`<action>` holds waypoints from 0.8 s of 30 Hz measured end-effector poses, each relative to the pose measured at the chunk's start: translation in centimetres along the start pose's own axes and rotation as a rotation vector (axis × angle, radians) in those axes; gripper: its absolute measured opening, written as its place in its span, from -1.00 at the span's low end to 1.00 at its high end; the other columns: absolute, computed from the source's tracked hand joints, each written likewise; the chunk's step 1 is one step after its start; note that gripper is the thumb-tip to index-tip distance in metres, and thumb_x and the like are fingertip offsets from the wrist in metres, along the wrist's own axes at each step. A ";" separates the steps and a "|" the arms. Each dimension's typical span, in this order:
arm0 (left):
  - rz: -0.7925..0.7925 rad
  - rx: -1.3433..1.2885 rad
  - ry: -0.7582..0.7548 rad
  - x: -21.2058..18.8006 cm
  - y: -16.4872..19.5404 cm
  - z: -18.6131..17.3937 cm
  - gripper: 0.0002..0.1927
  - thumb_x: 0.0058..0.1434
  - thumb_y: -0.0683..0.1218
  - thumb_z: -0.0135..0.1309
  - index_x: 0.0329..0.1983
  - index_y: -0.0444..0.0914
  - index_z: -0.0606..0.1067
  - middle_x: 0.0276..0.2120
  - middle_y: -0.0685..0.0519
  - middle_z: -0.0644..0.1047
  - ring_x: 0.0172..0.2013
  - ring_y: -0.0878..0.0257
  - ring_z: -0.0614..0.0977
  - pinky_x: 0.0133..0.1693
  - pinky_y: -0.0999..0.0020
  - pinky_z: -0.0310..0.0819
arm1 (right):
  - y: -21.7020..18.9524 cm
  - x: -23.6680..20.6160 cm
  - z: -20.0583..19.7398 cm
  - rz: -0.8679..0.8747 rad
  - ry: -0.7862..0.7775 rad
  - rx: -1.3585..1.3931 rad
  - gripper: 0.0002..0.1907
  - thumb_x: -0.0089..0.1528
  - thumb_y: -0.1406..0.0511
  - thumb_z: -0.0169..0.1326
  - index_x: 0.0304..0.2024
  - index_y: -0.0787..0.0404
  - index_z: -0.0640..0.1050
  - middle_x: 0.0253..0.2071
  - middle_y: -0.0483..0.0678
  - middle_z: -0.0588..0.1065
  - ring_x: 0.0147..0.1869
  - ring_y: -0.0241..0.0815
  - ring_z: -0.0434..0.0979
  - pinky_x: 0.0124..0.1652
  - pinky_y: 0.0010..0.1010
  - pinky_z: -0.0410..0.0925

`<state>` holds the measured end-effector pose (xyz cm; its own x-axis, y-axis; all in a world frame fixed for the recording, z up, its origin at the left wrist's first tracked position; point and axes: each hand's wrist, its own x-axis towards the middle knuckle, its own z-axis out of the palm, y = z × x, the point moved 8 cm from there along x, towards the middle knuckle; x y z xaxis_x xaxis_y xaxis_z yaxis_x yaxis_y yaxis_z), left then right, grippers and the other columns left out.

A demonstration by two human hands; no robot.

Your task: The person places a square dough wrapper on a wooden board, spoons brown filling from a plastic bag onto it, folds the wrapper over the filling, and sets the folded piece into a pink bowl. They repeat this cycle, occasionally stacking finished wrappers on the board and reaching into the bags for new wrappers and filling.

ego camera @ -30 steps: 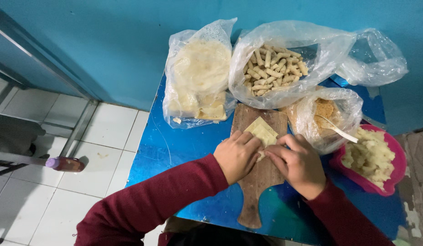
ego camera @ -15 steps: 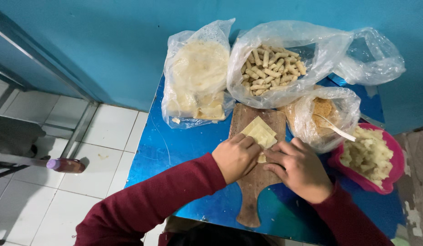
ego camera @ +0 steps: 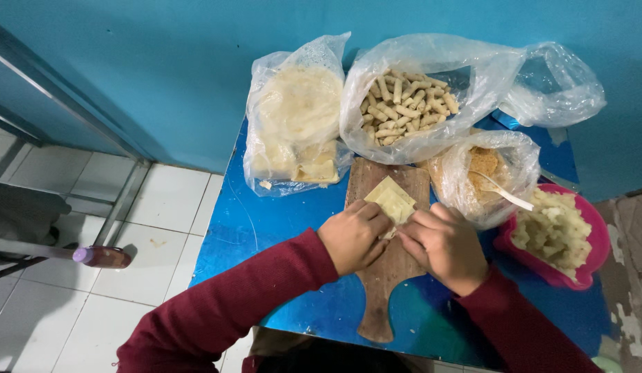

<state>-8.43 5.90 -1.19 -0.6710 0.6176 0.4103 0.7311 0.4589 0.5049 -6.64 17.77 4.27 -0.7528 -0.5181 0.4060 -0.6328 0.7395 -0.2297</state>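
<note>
Your left hand (ego camera: 353,237) and right hand (ego camera: 443,245) sat close together on the wooden board (ego camera: 386,276), fingers curled onto the near edge of a pale square dough sheet (ego camera: 390,199). Both hands pinched that sheet; its far corner lay flat on the board, pointing away from you. The board rested on a blue table (ego camera: 265,228). Beyond it stood a clear bag of stacked wrappers (ego camera: 296,117) and a bag of rolled sticks (ego camera: 407,103). Just beside your right hand was a bag of orange crumbs (ego camera: 483,169) with a white spoon (ego camera: 504,192) in it, and a pink bowl (ego camera: 597,259) heaped with pale filling
</note>
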 end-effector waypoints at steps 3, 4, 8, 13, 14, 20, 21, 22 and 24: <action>0.015 0.020 0.048 0.1 0.0 -0.1 -0.81 0.22 -0.11 0.12 -0.13 -0.28 0.52 -0.20 -0.09 0.53 -0.10 -0.07 0.59 -0.10 0.10 0.54 | 0.2 0.0 0.1 0.028 -0.036 0.050 -0.84 0.05 0.31 0.26 -0.31 0.19 0.69 -0.37 -0.11 0.52 -0.27 -0.05 0.46 -0.27 -0.27 0.36; 0.015 0.007 0.061 0.0 -0.1 -0.3 -0.81 0.22 -0.11 0.10 -0.14 -0.28 0.51 -0.22 -0.09 0.53 -0.12 -0.08 0.59 -0.11 0.09 0.54 | 0.2 -0.1 0.1 0.029 -0.039 0.066 -0.81 0.04 0.29 0.27 -0.30 0.20 0.69 -0.38 -0.10 0.52 -0.27 -0.04 0.46 -0.27 -0.26 0.36; -0.015 -0.013 0.072 0.4 -0.3 -0.5 -0.83 0.23 -0.09 0.07 -0.20 -0.30 0.49 -0.28 -0.12 0.54 -0.19 -0.11 0.61 -0.15 0.05 0.53 | 0.8 -0.2 0.9 0.084 -0.046 0.066 -0.85 0.09 0.27 0.28 -0.33 0.20 0.69 -0.39 -0.07 0.53 -0.29 -0.01 0.48 -0.28 -0.24 0.36; -0.124 -0.032 0.038 1.1 -1.1 -0.1 -0.82 0.28 -0.06 0.05 -0.19 -0.29 0.49 -0.31 -0.14 0.56 -0.22 -0.13 0.62 -0.16 0.02 0.52 | 3.0 -0.4 2.5 0.297 0.023 0.185 -0.88 0.14 0.32 0.25 -0.43 0.26 0.60 -0.40 -0.01 0.51 -0.31 0.00 0.54 -0.31 -0.25 0.37; -0.142 -0.040 0.028 1.2 -1.3 -0.1 -0.82 0.29 -0.06 0.05 -0.19 -0.28 0.49 -0.30 -0.15 0.56 -0.22 -0.14 0.62 -0.17 0.01 0.52 | 3.4 -0.5 2.8 0.353 0.022 0.216 -0.87 0.13 0.33 0.25 -0.44 0.27 0.58 -0.40 0.00 0.51 -0.33 0.00 0.55 -0.34 -0.26 0.38; -0.126 -0.097 0.136 1.3 -2.0 -1.0 -0.83 0.16 -0.11 0.13 -0.22 -0.28 0.50 -0.25 -0.20 0.56 -0.21 -0.20 0.60 -0.16 -0.02 0.50 | 4.0 -0.3 3.1 0.372 0.014 0.324 -0.84 0.10 0.37 0.28 -0.41 0.28 0.53 -0.40 0.01 0.50 -0.36 -0.11 0.58 -0.34 -0.33 0.41; -0.126 -0.123 0.156 1.3 -2.3 -1.2 -0.80 0.12 -0.12 0.15 -0.22 -0.29 0.50 -0.24 -0.20 0.56 -0.21 -0.21 0.59 -0.16 -0.02 0.49 | 4.0 -0.2 2.9 0.365 0.030 0.328 -0.83 0.09 0.37 0.29 -0.38 0.28 0.53 -0.40 0.01 0.50 -0.36 -0.10 0.58 -0.34 -0.33 0.40; -0.124 -0.145 0.154 1.3 -2.6 -1.2 -0.80 0.11 -0.13 0.16 -0.23 -0.29 0.50 -0.24 -0.20 0.55 -0.21 -0.21 0.59 -0.17 -0.02 0.49 | 3.9 -0.1 2.8 0.359 0.046 0.333 -0.82 0.08 0.38 0.29 -0.35 0.28 0.53 -0.39 0.01 0.51 -0.35 -0.10 0.57 -0.34 -0.33 0.40; -0.121 -0.191 0.147 1.3 -3.0 -1.2 -0.80 0.09 -0.15 0.18 -0.24 -0.30 0.49 -0.24 -0.21 0.53 -0.19 -0.21 0.58 -0.19 -0.01 0.48 | 3.7 0.0 2.7 0.363 0.048 0.323 -0.82 0.08 0.38 0.28 -0.32 0.28 0.54 -0.39 0.01 0.51 -0.33 -0.09 0.58 -0.32 -0.32 0.40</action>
<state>-11.65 4.58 -1.26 -0.7729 0.4596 0.4374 0.6175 0.3862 0.6853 -9.47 19.29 1.02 -0.9310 -0.2255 0.2871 -0.3603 0.6934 -0.6239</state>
